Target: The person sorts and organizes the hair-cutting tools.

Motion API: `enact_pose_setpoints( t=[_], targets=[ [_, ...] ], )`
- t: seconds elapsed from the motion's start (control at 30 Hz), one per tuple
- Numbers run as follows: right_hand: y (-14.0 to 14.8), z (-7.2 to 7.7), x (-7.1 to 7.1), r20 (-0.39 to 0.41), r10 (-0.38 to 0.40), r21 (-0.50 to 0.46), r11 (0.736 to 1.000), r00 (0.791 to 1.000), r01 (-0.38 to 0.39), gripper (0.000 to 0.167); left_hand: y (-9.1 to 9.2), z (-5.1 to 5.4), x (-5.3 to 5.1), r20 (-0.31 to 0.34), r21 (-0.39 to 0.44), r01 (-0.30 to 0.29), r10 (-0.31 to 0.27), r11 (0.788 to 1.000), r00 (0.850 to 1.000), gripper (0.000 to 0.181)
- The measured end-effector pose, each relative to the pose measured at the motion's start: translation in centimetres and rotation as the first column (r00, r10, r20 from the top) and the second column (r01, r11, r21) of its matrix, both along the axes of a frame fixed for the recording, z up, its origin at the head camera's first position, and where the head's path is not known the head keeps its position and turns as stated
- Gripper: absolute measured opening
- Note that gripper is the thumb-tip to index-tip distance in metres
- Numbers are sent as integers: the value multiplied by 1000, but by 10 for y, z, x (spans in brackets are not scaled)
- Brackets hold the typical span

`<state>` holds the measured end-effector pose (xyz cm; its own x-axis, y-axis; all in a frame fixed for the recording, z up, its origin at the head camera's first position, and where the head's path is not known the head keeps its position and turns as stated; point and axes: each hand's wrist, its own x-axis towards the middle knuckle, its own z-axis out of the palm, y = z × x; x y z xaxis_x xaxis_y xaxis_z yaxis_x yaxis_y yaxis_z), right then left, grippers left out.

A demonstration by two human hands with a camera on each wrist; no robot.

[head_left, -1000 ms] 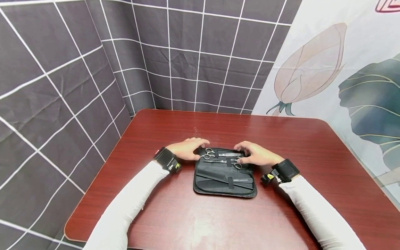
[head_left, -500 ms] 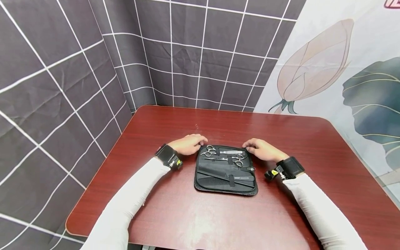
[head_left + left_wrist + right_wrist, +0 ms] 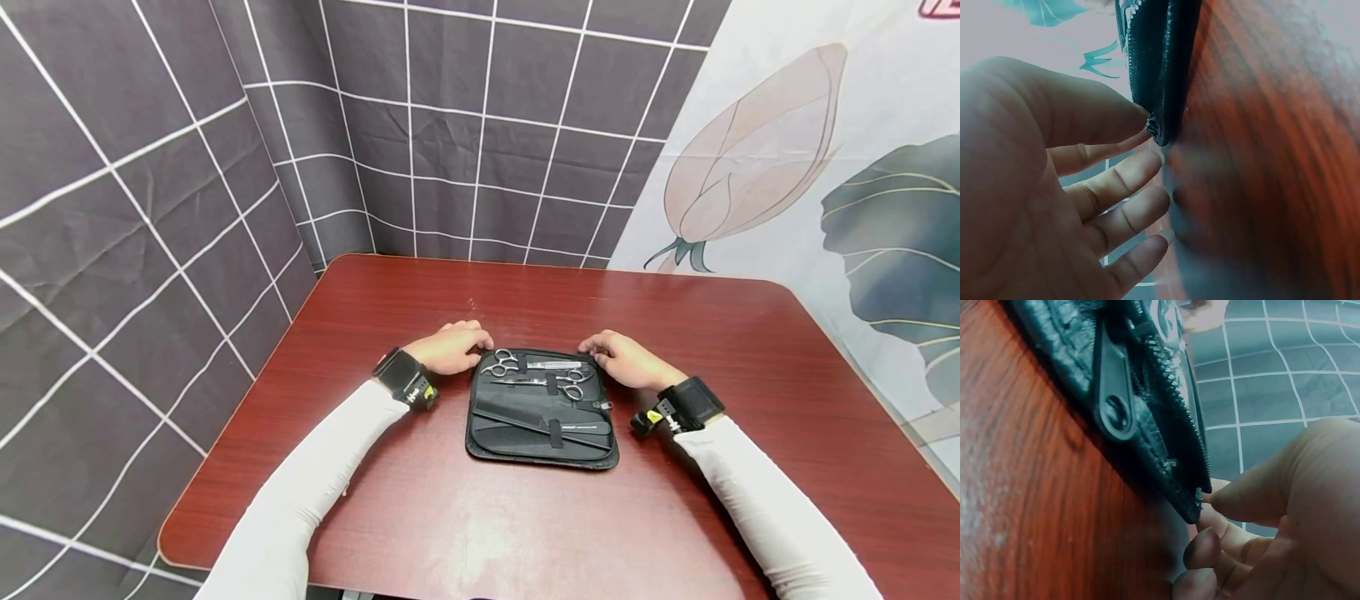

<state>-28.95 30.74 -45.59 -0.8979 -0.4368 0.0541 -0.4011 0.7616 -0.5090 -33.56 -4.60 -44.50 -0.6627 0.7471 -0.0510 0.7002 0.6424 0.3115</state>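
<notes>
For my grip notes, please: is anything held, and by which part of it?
The black case: left hand pinches its far left corner, right hand its far right corner.

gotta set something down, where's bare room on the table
Bare tabletop: nearer than the black case, between left sleeve and right sleeve; beyond the case, toward the gridded backdrop; right of the right sleeve. Crowded: the case's far corners, gripped by the left hand and right hand.

Black zippered case (image 3: pixel 562 410) lying flat, open, its far corners pinched by left hand (image 3: pixel 448 348) and right hand (image 3: pixel 630 360). Inside: silver scissors (image 3: pixel 558 365), loops toward left hand; second scissors (image 3: pixel 525 382), loops toward right hand; black comb (image 3: pixel 517 416) strapped farther from both.
</notes>
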Motion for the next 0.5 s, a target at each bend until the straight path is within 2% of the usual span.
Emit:
enact_pose_setpoints(
  t=[0.13,0.33,0.5],
  targets=[
    [0,0,0,-12,2,0,1000,1000,-2,27,0,0,0,5,-8,-13,13,1000,1000,40],
    [-2,0,1,-21,9,-13,1000,1000,-9,24,0,0,1,0,-6,-11,11,1000,1000,35],
    [-3,0,2,-28,14,-35,999,1000,-15,23,1,0,1,8,-4,-9,9,1000,1000,37]
  ],
)
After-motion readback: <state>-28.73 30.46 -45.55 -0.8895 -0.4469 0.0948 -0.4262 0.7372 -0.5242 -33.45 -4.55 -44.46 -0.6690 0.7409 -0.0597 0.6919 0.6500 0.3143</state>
